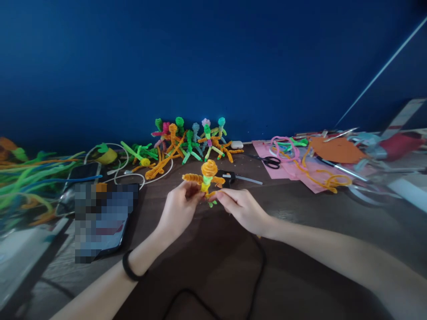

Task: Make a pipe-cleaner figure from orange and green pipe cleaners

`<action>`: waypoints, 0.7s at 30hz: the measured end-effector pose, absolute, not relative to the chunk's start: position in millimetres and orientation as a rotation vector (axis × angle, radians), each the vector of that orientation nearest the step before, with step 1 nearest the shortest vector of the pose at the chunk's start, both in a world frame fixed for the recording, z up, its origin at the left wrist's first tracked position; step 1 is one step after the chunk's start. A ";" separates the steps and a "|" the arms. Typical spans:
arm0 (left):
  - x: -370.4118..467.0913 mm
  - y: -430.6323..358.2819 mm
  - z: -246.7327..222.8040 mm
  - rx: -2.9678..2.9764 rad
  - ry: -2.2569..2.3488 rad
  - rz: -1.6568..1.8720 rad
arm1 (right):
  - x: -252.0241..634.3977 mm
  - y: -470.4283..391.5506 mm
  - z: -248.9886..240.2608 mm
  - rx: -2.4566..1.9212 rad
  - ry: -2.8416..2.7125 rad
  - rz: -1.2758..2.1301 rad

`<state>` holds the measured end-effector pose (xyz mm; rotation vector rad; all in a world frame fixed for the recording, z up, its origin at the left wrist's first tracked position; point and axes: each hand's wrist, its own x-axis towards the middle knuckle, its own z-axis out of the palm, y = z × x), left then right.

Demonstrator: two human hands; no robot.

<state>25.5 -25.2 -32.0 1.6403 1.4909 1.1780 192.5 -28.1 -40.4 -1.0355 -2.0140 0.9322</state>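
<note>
Between my two hands is a pipe cleaner figure [209,170] with a coiled orange head, a yellow-green body and orange arms stretched sideways. My left hand [180,206] is closed on its lower body from the left, under one arm. From the right, the fingertips of my right hand [242,206] pinch an orange leg of the same figure. A bit of green shows below the fingers; the rest of the lower part is hidden by them. Just behind the figure lies a black glue gun [228,178] with a clear glue stick [249,180] sticking out.
Several finished pipe cleaner figures [189,144] stand along the blue wall. Left are a phone [110,226], a white cable [122,178] and loose pipe cleaners [23,182]. Right are scissors [271,162], pink sheets [287,173] and orange felt [336,150]. A black cord [262,262] crosses the table in front.
</note>
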 end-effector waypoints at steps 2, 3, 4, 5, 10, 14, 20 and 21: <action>25.4 -25.7 -29.5 1.606 1.420 1.153 | 193.6 -25.5 -41.3 -1.045 -1.966 0.886; 25.6 -26.0 -28.8 1.588 1.390 1.136 | 194.0 -24.4 -42.3 -1.043 -1.950 0.865; 26.0 -26.2 -28.4 1.572 1.367 1.120 | 194.3 -23.3 -43.5 -1.037 -1.936 0.852; 26.4 -26.5 -28.3 1.559 1.352 1.109 | 194.5 -22.2 -44.7 -1.028 -1.921 0.845; 28.1 -27.7 -27.8 1.446 1.254 1.107 | 194.8 -15.7 -49.8 -1.014 -1.802 0.912; 27.2 -28.3 -27.1 1.334 1.160 1.141 | 194.3 -9.3 -52.9 -1.015 -1.674 1.098; 27.1 -31.3 -26.4 1.158 0.968 1.078 | 190.8 -7.5 -58.9 -0.962 -1.546 1.421; 27.7 -31.9 -26.1 1.120 0.930 1.077 | 190.1 -8.9 -59.3 -0.950 -1.534 1.477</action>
